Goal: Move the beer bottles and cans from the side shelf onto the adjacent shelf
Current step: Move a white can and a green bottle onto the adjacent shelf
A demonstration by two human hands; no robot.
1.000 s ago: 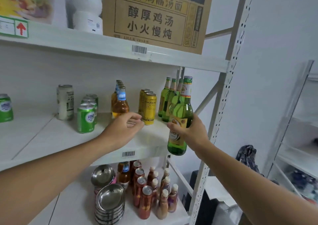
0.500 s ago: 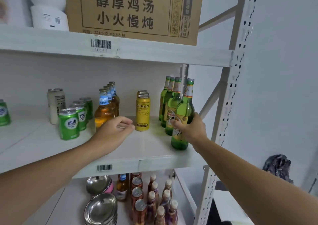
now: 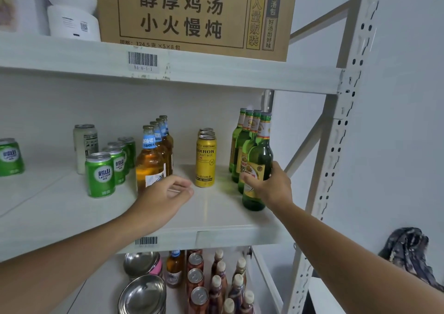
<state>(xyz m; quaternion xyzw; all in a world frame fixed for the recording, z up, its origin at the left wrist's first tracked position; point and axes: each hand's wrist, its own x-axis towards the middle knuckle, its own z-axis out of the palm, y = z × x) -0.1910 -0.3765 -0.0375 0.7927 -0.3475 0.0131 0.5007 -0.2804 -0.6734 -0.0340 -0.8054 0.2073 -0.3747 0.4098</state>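
Right hand (image 3: pixel 271 186) is wrapped round the lower body of the front green bottle (image 3: pixel 258 167), which stands upright on the shelf (image 3: pixel 216 217) at the near end of a row of matching green bottles (image 3: pixel 242 145), prob. lined up w/ them to keep brands grouped. Left hand (image 3: pixel 165 198) holds nothing, fingers loosely curled, hovering just in front of the amber bottles (image 3: pixel 153 155), near the yellow can (image 3: pixel 205 161). Looks like it's just idle while the right one finishes the placing.
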